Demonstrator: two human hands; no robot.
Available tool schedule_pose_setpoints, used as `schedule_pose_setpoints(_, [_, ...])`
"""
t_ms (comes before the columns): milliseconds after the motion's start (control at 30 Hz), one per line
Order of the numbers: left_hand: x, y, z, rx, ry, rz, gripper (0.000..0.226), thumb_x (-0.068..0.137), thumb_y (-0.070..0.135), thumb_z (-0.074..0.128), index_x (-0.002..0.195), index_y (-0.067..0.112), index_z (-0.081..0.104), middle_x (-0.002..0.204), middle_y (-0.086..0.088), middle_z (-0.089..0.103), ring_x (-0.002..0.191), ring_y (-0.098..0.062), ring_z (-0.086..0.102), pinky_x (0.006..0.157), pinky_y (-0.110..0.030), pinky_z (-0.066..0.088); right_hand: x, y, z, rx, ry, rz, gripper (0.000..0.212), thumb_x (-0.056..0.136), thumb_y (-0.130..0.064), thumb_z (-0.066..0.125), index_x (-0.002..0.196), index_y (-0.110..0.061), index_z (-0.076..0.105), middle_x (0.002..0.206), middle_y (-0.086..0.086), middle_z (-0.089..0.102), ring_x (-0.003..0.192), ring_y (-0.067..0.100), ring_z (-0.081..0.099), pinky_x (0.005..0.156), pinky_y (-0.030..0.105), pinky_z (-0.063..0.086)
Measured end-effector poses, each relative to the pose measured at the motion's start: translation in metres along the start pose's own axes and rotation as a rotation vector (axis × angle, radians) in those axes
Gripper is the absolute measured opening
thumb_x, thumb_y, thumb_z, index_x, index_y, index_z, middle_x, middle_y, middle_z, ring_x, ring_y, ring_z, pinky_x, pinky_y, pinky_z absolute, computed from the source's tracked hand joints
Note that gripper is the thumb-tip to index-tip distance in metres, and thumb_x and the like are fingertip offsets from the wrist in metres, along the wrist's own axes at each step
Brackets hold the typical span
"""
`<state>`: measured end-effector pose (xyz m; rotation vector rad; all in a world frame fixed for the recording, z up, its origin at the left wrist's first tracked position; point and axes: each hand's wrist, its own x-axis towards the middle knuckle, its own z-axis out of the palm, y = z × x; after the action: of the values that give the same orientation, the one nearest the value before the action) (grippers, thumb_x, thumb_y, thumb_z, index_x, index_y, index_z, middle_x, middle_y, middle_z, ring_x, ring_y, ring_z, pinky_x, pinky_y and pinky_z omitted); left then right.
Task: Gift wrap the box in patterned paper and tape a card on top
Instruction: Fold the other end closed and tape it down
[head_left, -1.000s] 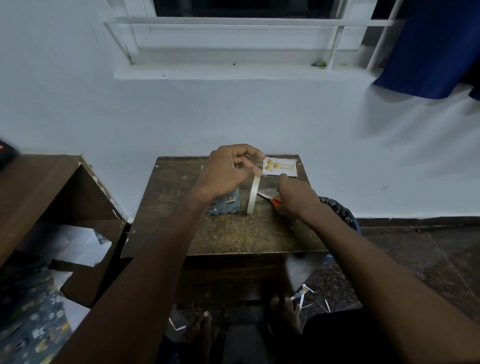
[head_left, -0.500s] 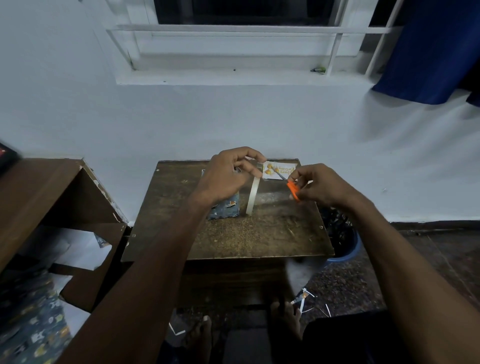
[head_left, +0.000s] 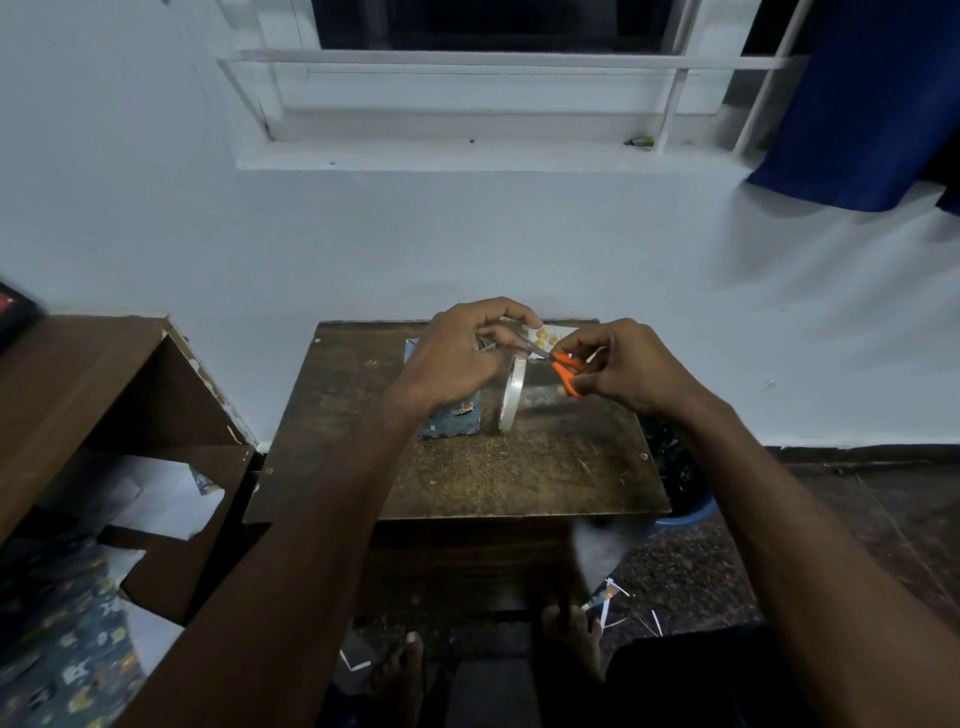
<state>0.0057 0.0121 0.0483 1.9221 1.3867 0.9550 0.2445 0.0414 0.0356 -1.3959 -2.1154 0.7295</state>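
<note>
We see our left hand (head_left: 457, 358) pinching the tape's free end above the upright tape roll (head_left: 511, 395). Our right hand (head_left: 626, 364) grips orange scissors (head_left: 563, 369), blades at the strip. Tape seems light and clingy; hold its edges. The wrapped box (head_left: 452, 421) sits under the left wrist, the card (head_left: 548, 336) behind.

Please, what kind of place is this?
Probably a room in a home: a small wooden table against a white wall, a barred window with a blue curtain, paper scraps on the floor.
</note>
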Motion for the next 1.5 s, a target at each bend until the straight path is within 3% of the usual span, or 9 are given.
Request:
schedule_pose_setpoints(167, [-0.003, 0.002, -0.001, -0.020, 0.006, 0.034, 0.053, 0.086, -0.008, 0.058, 0.124, 0.027, 0.073, 0.094, 0.011, 0.081, 0.079, 0.017, 0.065, 0.104, -0.034, 0.045, 0.000, -0.001, -0.001, -0.021, 0.031, -0.025, 0.035, 0.071, -0.007, 0.091, 0.098, -0.027, 0.084, 0.083, -0.011, 0.078, 0.070, 0.000, 0.067, 0.073, 0.030, 0.056])
schedule_pose_setpoints(400, [0.000, -0.004, 0.001, -0.043, -0.011, 0.031, 0.056, 0.086, -0.004, 0.064, 0.130, 0.030, 0.065, 0.090, 0.011, 0.080, 0.101, 0.006, 0.070, 0.087, -0.024, 0.047, 0.005, 0.001, -0.001, -0.124, 0.056, -0.034, 0.032, 0.077, -0.013, 0.090, 0.104, -0.029, 0.084, 0.088, -0.010, 0.077, 0.075, -0.001, 0.066, 0.073, 0.027, 0.053])
schedule_pose_setpoints(600, [0.004, -0.011, 0.001, 0.008, 0.015, 0.010, 0.066, 0.086, 0.019, 0.084, 0.145, 0.025, 0.053, 0.090, 0.015, 0.079, 0.107, -0.003, 0.069, 0.102, -0.037, 0.050, 0.002, 0.000, -0.002, -0.102, 0.050, -0.069, 0.040, 0.067, -0.019, 0.094, 0.104, -0.028, 0.081, 0.097, -0.014, 0.073, 0.075, 0.001, 0.067, 0.070, 0.022, 0.052])
schedule_pose_setpoints(833, [0.005, -0.013, -0.001, -0.029, 0.040, 0.015, 0.067, 0.087, 0.016, 0.083, 0.145, 0.024, 0.052, 0.088, 0.014, 0.080, 0.103, -0.006, 0.071, 0.101, -0.043, 0.052, 0.010, 0.017, 0.021, -0.414, 0.091, 0.089, 0.015, 0.082, -0.024, 0.084, 0.096, -0.021, 0.084, 0.090, 0.003, 0.078, 0.089, 0.021, 0.070, 0.081, 0.033, 0.056])
schedule_pose_setpoints(1033, [0.006, -0.015, -0.001, -0.079, -0.028, 0.040, 0.066, 0.087, 0.015, 0.084, 0.144, 0.026, 0.052, 0.091, 0.014, 0.080, 0.108, -0.004, 0.070, 0.110, -0.046, 0.047, 0.016, 0.016, 0.044, -0.551, -0.021, 0.157, 0.016, 0.084, -0.027, 0.083, 0.098, -0.019, 0.082, 0.097, 0.007, 0.075, 0.095, 0.026, 0.067, 0.079, 0.037, 0.057])
schedule_pose_setpoints(1167, [0.005, -0.013, -0.002, -0.140, -0.053, 0.052, 0.069, 0.085, 0.017, 0.087, 0.144, 0.025, 0.052, 0.091, 0.010, 0.080, 0.110, -0.003, 0.069, 0.111, -0.040, 0.043, 0.009, -0.007, 0.031, -0.080, -0.014, -0.033, 0.053, 0.072, -0.029, 0.092, 0.122, -0.032, 0.075, 0.116, -0.012, 0.075, 0.092, 0.003, 0.066, 0.086, 0.032, 0.054])
schedule_pose_setpoints(1233, [0.004, -0.011, -0.003, -0.187, -0.041, 0.046, 0.071, 0.085, 0.014, 0.088, 0.145, 0.023, 0.051, 0.091, 0.007, 0.080, 0.107, -0.004, 0.071, 0.105, -0.035, 0.043, 0.003, -0.020, 0.029, 0.148, -0.130, -0.140, 0.043, 0.081, -0.030, 0.089, 0.122, -0.030, 0.076, 0.106, -0.012, 0.077, 0.074, -0.001, 0.064, 0.074, 0.023, 0.051])
schedule_pose_setpoints(1300, [0.002, -0.009, -0.002, -0.234, -0.010, 0.050, 0.073, 0.083, 0.009, 0.088, 0.145, 0.020, 0.051, 0.090, 0.002, 0.080, 0.101, -0.010, 0.074, 0.104, -0.037, 0.047, -0.001, -0.025, 0.032, 0.238, -0.146, -0.147, 0.017, 0.095, -0.026, 0.078, 0.111, -0.019, 0.079, 0.089, -0.002, 0.078, 0.073, 0.009, 0.072, 0.071, 0.028, 0.055])
schedule_pose_setpoints(1500, [0.004, -0.010, -0.001, -0.303, 0.101, 0.021, 0.079, 0.079, 0.014, 0.092, 0.147, 0.020, 0.051, 0.088, 0.000, 0.081, 0.093, -0.016, 0.078, 0.104, -0.050, 0.055, -0.003, -0.029, 0.028, 0.227, -0.071, -0.155, 0.019, 0.100, -0.028, 0.071, 0.094, -0.012, 0.078, 0.069, 0.004, 0.073, 0.052, 0.026, 0.071, 0.056, 0.025, 0.050])
